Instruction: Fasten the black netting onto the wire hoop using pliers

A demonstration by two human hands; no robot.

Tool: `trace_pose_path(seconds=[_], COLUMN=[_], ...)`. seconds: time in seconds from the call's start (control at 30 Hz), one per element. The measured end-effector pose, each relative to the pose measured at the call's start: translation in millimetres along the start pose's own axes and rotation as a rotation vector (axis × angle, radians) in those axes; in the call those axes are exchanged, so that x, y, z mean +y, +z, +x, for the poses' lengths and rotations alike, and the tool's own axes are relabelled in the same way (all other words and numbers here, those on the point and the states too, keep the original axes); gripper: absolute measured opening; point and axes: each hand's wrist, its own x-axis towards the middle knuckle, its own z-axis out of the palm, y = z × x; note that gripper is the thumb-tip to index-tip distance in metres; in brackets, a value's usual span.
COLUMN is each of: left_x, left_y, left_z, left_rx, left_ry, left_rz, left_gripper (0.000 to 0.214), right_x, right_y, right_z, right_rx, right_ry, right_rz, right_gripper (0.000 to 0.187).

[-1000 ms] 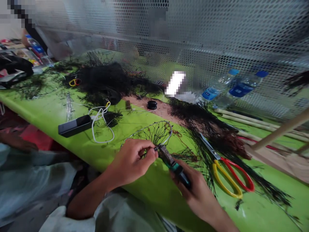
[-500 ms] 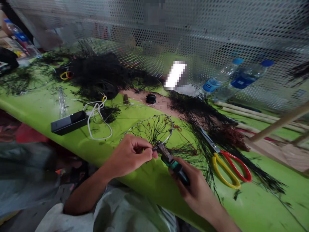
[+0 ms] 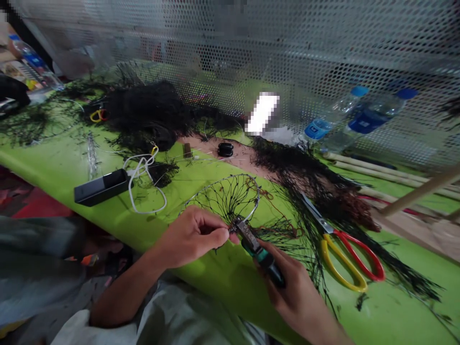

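Observation:
A wire ring (image 3: 256,201) strung with black thread netting lies on the green table (image 3: 72,163). My left hand (image 3: 194,235) pinches the ring's near rim and netting at its lower edge. My right hand (image 3: 298,292) is closed around the teal and black handle of pliers (image 3: 256,248), whose metal jaws meet the ring right at my left fingertips. Loose black and reddish threads spread to the right of the ring.
Scissors with red and yellow handles (image 3: 345,256) lie to the right. A black power bank (image 3: 101,186) with a white cable (image 3: 145,184) sits to the left. Piles of black fibre (image 3: 147,112), a perforated screen (image 3: 287,52), two water bottles (image 3: 345,115) and wooden sticks (image 3: 413,191) stand behind.
Both hands stay locked on the ring and pliers with only small shifts. The view has swung a little, so the table items sit slightly differently in frame.

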Motion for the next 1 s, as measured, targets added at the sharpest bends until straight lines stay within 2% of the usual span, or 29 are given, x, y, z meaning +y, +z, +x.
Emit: trace_pose_path(seconds=[0.2, 0.5, 0.87, 1.0], left_x=[-2, 3, 6, 11], left_y=[-0.6, 0.1, -2.2, -0.5], left_z=[-2, -2, 0, -3], left_rx=[-0.040, -0.026, -0.018, 0.046], left_ry=[-0.073, -0.091, -0.064, 0.008], left_rz=[-0.040, -0.041, 0.000, 0.160], left_gripper=[0.038, 0.036, 0.034, 0.030], right_x=[2, -2, -4, -4], right_y=[2, 2, 6, 7], right_z=[-3, -1, -2, -1], right_rx=[-0.004, 0.026, 0.068, 0.061], right_ry=[0.023, -0.006, -0.021, 0.003], right_rz=[0.026, 0.014, -0.040, -0.046], right_gripper=[0.037, 0.036, 0.042, 0.039])
